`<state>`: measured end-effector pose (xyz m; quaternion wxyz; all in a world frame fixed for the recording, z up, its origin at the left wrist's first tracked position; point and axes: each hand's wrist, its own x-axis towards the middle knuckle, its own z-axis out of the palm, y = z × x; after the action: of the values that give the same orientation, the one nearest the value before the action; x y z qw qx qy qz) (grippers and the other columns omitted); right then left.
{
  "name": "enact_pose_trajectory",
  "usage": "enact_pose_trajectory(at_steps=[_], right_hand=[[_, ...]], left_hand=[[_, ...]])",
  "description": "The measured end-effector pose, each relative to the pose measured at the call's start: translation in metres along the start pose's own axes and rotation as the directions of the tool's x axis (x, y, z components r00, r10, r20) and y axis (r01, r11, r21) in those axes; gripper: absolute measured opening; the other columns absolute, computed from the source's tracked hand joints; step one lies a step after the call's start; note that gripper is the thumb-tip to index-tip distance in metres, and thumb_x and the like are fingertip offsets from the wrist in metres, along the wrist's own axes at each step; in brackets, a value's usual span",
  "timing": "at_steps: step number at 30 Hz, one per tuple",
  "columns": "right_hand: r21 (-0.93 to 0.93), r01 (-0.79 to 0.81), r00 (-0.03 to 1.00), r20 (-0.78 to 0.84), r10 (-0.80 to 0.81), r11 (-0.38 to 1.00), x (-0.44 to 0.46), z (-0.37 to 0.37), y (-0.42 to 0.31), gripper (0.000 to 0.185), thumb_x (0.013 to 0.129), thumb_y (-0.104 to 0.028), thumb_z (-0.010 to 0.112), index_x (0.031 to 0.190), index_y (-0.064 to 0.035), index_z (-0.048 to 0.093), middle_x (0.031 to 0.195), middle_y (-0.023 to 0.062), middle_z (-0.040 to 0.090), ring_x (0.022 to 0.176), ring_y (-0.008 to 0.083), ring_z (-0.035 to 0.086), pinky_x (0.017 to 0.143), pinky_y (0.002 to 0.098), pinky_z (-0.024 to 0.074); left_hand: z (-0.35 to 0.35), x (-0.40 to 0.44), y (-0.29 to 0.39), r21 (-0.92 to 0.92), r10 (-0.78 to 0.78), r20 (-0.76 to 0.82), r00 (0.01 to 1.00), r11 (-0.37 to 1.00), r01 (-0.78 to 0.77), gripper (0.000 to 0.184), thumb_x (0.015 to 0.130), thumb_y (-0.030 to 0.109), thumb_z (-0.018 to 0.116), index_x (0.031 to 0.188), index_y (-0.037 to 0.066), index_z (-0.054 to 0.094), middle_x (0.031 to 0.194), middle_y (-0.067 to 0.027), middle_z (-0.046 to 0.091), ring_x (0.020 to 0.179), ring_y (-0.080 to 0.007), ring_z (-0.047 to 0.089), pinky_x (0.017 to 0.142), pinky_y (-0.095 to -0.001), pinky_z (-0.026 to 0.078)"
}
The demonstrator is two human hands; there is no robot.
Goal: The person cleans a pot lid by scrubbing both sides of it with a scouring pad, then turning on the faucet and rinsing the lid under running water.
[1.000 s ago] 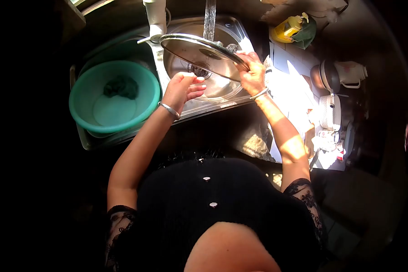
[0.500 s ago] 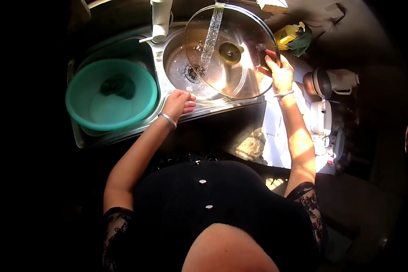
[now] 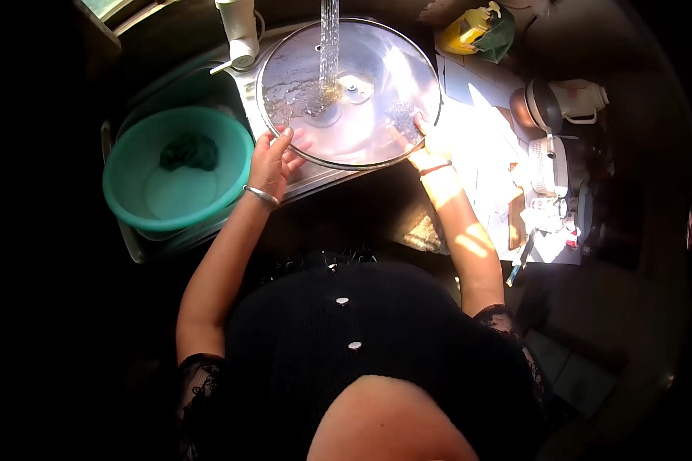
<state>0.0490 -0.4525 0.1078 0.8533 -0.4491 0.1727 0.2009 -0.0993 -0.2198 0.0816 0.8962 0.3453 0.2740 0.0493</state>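
A large round glass pot lid (image 3: 361, 134) with a metal rim lies across both hands over the right sink basin. Water (image 3: 329, 46) pours from above onto the glass, close to the knob at its centre. My left hand (image 3: 273, 161) grips the lid's near left rim, thumb on top and fingers beneath the glass. On the near right rim, my right hand (image 3: 429, 144) is closed in the same way, in bright sunlight. The basin below is mostly hidden by the lid.
A green plastic basin (image 3: 115, 196) with a dark green cloth (image 3: 188, 152) inside sits on the left of the steel sink (image 3: 134, 244). Behind stands a white tap (image 3: 240, 31). At right are a yellow bottle (image 3: 465, 32), a pan (image 3: 542, 104), a white pitcher (image 3: 584, 100) and a white basket (image 3: 547, 165).
The lid has moved left and towards me and is now flatter, with water falling onto it. My left hand has taken hold of its rim; my right hand has moved left with it.
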Motion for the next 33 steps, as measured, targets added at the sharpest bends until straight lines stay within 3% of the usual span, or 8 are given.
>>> enact_pose_trajectory(at_steps=[3,11,17,21,22,26,29,33], right_hand=[[-0.021,-0.158,0.973,-0.174,0.152,0.987,-0.022,0.022,0.013,0.03,0.095,-0.005,0.038,0.124,0.0005,0.044,0.118,0.0171,0.055,0.11,0.0359,0.055,0.09,0.0545,0.0502],[-0.069,-0.161,0.984,0.059,0.165,0.985,0.011,-0.031,0.06,0.026,0.093,-0.004,0.046,0.118,0.0034,0.048,0.116,0.0177,0.057,0.108,0.0326,0.056,0.092,0.0506,0.0504],[-0.299,-0.232,0.972,-0.042,0.23,0.926,-0.019,-0.002,0.036,0.027,0.091,-0.013,0.056,0.115,-0.0015,0.052,0.116,0.0119,0.054,0.1,0.027,0.059,0.08,0.0458,0.0565],[-0.517,-0.257,0.966,-0.146,0.211,0.816,-0.022,-0.004,0.022,0.035,0.094,-0.033,0.05,0.109,-0.0019,0.054,0.103,0.0122,0.062,0.092,0.0269,0.063,0.074,0.0446,0.0575],[-0.578,-0.288,0.956,-0.128,0.263,0.764,-0.031,0.0,0.011,0.039,0.094,-0.039,0.048,0.108,-0.0025,0.054,0.096,0.0129,0.064,0.079,0.0263,0.067,0.063,0.0404,0.0589],[-0.707,-0.296,0.934,-0.074,0.348,0.643,-0.019,-0.037,-0.026,0.044,0.093,-0.043,0.048,0.104,-0.0014,0.055,0.083,0.0135,0.067,0.069,0.025,0.068,0.057,0.0327,0.0589],[-0.474,-0.159,0.966,0.105,0.235,0.866,-0.005,-0.068,-0.047,0.043,0.096,-0.037,0.043,0.115,0.0005,0.05,0.102,0.0183,0.064,0.083,0.0309,0.067,0.067,0.036,0.0589],[-0.108,-0.183,0.965,0.171,0.2,0.977,-0.014,-0.034,-0.053,0.043,0.095,-0.031,0.044,0.12,0.0027,0.047,0.115,0.0221,0.058,0.1,0.0358,0.06,0.085,0.0448,0.0531]], left_hand=[[-0.004,0.002,0.003,0.063,0.025,-0.087,0.996,0.998,-0.02,0.032,0.09,0.006,0.05,0.114,0.001,0.03,0.109,-0.0252,0.057,0.086,-0.0308,0.065,0.07,-0.0372,0.058],[-0.033,0.009,-0.011,0.121,0.131,-0.153,0.979,0.986,-0.113,0.022,0.087,-0.004,0.037,0.106,-0.001,0.028,0.106,-0.0329,0.055,0.081,-0.035,0.066,0.068,-0.0382,0.059],[-0.038,0.019,-0.011,0.085,0.115,-0.119,0.986,0.991,-0.105,0.021,0.086,-0.005,0.035,0.104,0.001,0.025,0.104,-0.0341,0.055,0.079,-0.0368,0.066,0.067,-0.0402,0.06],[-0.039,0.025,-0.012,0.064,0.11,-0.123,0.986,0.993,-0.103,0.021,0.086,-0.005,0.036,0.102,0.002,0.026,0.103,-0.0338,0.055,0.079,-0.038,0.066,0.066,-0.0413,0.06],[-0.041,0.027,-0.012,0.059,0.11,-0.12,0.987,0.993,-0.104,0.021,0.086,-0.005,0.036,0.102,0.002,0.027,0.103,-0.0336,0.055,0.079,-0.0381,0.066,0.065,-0.0414,0.06],[-0.038,0.028,-0.009,0.102,0.11,-0.149,0.983,0.99,-0.096,0.022,0.086,-0.005,0.037,0.103,0.004,0.026,0.102,-0.033,0.056,0.079,-0.0382,0.066,0.065,-0.0417,0.06],[-0.035,0.024,-0.009,0.157,0.131,-0.168,0.977,0.982,-0.105,0.019,0.087,-0.005,0.038,0.102,0.001,0.028,0.106,-0.0366,0.054,0.086,-0.0413,0.064,0.07,-0.044,0.059],[-0.035,0.025,-0.01,0.18,0.118,-0.146,0.982,0.979,-0.091,0.02,0.089,-0.004,0.039,0.104,0.001,0.027,0.106,-0.0356,0.055,0.087,-0.0413,0.064,0.069,-0.0431,0.059]])
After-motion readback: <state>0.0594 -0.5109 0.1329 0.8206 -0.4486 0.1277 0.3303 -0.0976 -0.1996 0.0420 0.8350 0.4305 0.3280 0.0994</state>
